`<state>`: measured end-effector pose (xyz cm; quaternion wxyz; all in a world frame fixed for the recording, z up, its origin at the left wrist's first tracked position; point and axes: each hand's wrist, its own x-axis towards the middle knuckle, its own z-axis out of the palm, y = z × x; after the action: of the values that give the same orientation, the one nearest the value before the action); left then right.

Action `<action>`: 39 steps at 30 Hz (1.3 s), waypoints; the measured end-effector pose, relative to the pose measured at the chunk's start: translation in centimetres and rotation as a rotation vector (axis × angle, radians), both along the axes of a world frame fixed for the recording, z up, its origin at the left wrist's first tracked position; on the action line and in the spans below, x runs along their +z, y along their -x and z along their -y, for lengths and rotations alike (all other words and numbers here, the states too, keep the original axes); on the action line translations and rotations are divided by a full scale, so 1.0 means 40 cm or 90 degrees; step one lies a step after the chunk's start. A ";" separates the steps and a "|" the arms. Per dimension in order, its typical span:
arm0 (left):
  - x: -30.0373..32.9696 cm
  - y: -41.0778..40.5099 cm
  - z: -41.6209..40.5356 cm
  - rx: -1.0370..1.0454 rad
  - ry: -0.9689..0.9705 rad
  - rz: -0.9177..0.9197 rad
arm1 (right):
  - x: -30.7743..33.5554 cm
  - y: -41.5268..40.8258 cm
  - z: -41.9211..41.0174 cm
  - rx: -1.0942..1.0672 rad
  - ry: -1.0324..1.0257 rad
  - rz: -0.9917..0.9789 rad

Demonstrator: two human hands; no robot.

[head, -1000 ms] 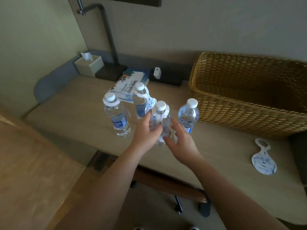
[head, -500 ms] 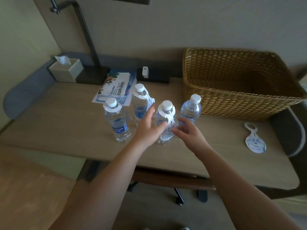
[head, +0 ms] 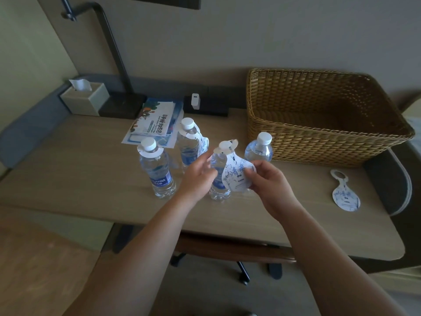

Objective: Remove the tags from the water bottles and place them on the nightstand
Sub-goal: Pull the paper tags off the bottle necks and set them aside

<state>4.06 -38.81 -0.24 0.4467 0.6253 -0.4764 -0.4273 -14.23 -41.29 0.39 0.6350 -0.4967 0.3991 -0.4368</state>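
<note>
Tag (head: 237,176) pinched by right hand (head: 267,183) fingers — left hand (head: 197,176) grips its bottle (head: 218,179).

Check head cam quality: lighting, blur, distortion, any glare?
Head view: dim, flat light, dark toward the corners; wide-angle bowing bends the table edge and lamp arm; no strong glare, only faint highlights on the bottles; tag print readable, right hand and left hand slightly soft.
</note>
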 end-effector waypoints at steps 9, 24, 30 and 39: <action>-0.026 0.012 0.009 0.021 0.040 0.047 | 0.056 0.011 0.027 -0.038 0.048 -0.006; -0.062 0.130 0.043 0.196 0.101 0.181 | -0.119 0.475 0.067 -0.401 -0.136 -0.097; -0.082 0.121 0.048 0.201 0.079 0.179 | -0.216 0.618 0.135 -0.508 -0.175 -0.348; -0.090 0.114 0.049 0.217 0.056 0.158 | -0.268 0.663 0.175 -0.482 -0.126 -0.642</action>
<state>-0.51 -40.78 -3.84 0.4770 0.7245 -0.4335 -0.2444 -40.77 -48.30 -10.32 0.2136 -0.4045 0.8354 -0.3046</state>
